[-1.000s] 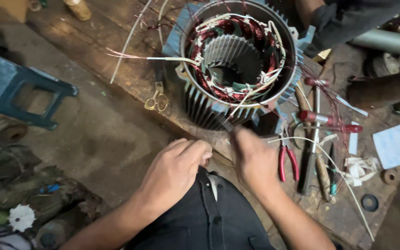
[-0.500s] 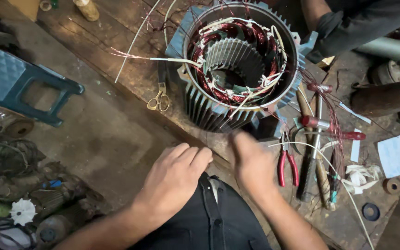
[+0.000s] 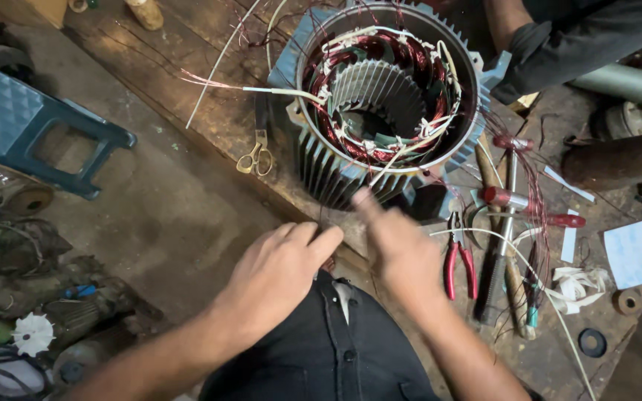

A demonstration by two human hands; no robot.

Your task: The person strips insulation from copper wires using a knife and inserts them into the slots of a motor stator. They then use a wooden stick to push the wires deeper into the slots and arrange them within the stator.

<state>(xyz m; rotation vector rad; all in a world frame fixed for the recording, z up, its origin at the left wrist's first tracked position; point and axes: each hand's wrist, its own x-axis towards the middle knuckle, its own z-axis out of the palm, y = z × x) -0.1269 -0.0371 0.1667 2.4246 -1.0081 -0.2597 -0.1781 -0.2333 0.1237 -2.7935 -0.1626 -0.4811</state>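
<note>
A finned grey-blue motor stator [image 3: 384,104] with reddish copper windings and white sleeved leads sits on a worn wooden bench. My left hand [image 3: 280,271] rests near the bench's front edge, fingers together, holding nothing that I can see. My right hand [image 3: 395,245] is blurred just below the stator, index finger stretched toward the housing fins. White leads trail from the windings near that finger. Whether the right hand pinches a wire cannot be told.
Scissors [image 3: 255,157] lie left of the stator. Red-handled pliers [image 3: 458,256], a hammer [image 3: 501,238], screwdrivers and paper scraps lie to the right. Another person's dark sleeve [image 3: 559,52] reaches in at the top right. A blue plastic stool [image 3: 31,134] stands on the floor.
My right hand has risen toward the stator with its index finger extended. My left hand has stayed near the bench edge. The view has shifted slightly.
</note>
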